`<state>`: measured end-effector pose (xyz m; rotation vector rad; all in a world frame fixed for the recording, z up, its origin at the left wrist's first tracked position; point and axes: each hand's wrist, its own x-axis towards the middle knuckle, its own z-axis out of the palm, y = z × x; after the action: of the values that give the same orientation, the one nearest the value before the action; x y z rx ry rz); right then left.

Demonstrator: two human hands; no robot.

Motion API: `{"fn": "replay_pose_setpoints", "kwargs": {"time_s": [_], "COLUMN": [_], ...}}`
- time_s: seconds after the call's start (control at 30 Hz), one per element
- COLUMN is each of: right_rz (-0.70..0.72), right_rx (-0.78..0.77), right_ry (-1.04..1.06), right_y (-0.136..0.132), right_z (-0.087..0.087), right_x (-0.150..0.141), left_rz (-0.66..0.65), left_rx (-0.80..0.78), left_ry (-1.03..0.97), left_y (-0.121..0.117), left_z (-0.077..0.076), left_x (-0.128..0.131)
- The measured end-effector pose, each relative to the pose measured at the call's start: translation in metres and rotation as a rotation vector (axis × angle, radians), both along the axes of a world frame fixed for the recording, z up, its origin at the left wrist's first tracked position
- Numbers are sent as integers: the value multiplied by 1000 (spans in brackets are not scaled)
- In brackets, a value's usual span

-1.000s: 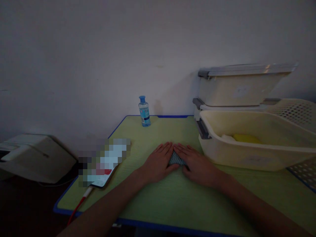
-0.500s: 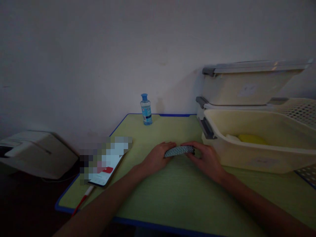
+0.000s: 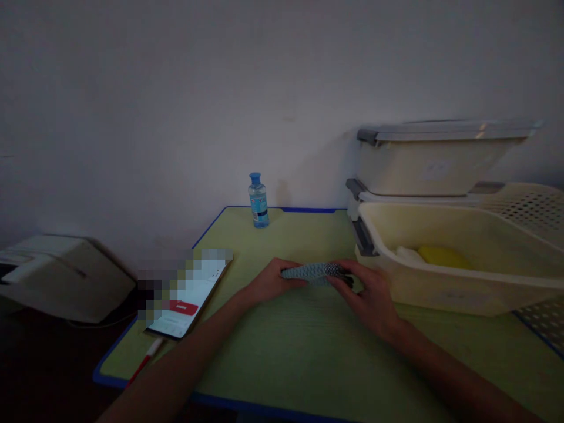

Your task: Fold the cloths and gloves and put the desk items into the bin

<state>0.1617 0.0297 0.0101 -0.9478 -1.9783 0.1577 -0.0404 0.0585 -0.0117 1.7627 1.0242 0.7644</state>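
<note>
My left hand (image 3: 272,281) and my right hand (image 3: 371,294) hold a small grey-green bundle (image 3: 311,272) between them, above the table. It has a woven-looking pattern, with a black-and-white checked part at its right end. It may be folded cloth or coiled cord; I cannot tell. The left fingers are closed round its left end. On the right, thumb and fingers pinch the checked end. Parts of the bundle are hidden behind the fingers.
A light green table (image 3: 304,364) has a blue edge. A blue bottle (image 3: 259,205) stands upright at the back; a phone (image 3: 194,294) with a cable (image 3: 145,361) lies left. At right, an open cream bin (image 3: 440,294) holds a yellow thing (image 3: 443,257), before a lidded box (image 3: 423,167).
The bundle has shifted slightly left and now shows more of its patterned side, looking wider. Both hands still hold it. The whole view has shifted a little.
</note>
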Motion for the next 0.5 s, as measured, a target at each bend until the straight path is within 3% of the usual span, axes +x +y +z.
{"fn": "replay_pose_setpoints", "kwargs": {"time_s": [0.3, 0.5], "right_rz": [52, 88], "right_rx": [-148, -90], "right_ry": [-259, -395], "right_y": [-3, -2], "right_z": [-4, -6], "right_x": [-1, 7], "left_rz": [25, -1], "left_rx": [-91, -125], "left_ry": [-49, -17], "left_y": [2, -2], "left_z": [2, 4], "left_x": [-1, 3]}}
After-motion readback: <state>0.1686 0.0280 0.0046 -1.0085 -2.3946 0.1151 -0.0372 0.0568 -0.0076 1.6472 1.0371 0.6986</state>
